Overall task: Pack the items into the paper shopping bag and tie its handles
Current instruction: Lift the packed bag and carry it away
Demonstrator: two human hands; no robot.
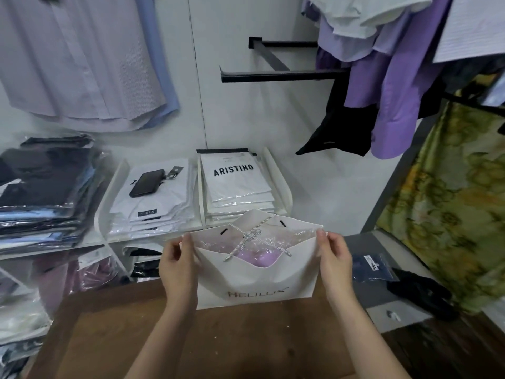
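The white paper bag (257, 285) stands upright on the far edge of the brown wood table (136, 337), right in front of the person, gold logo facing them. Left hand (177, 266) pinches the bag's left top corner, thumb on the near side and fingers curled round the edge. Right hand (334, 261) does the same on the right top corner. Both grips are closed on the paper, one per side, w/ the mouth of the bag pulled a bit open between them.

The rope handles (251, 236) are knotted together in a bow over the middle of the opening, loose ends hanging down inside the near wall. Inside sits a lilac shirt (258, 259) in clear plastic wrap, top part showing above the dipped front edge.

Behind the bag, a white shelf w/ two stacks of folded white shirts (153, 212) in plastic. A dark phone (147, 183) lies on the left stack, and a packet (235, 173) marked ARISTINO tops the right one. Further left, a pile of dark clothes (41, 187) in bags. Up right, purple shirts (388, 86) hang off a black rail (273, 75). To the right of the bag, on a grey surface, lie a navy packet (371, 266) and a black cloth (420, 294), near each other. A yellow-green patterned cloth (451, 214) hangs at the far right.
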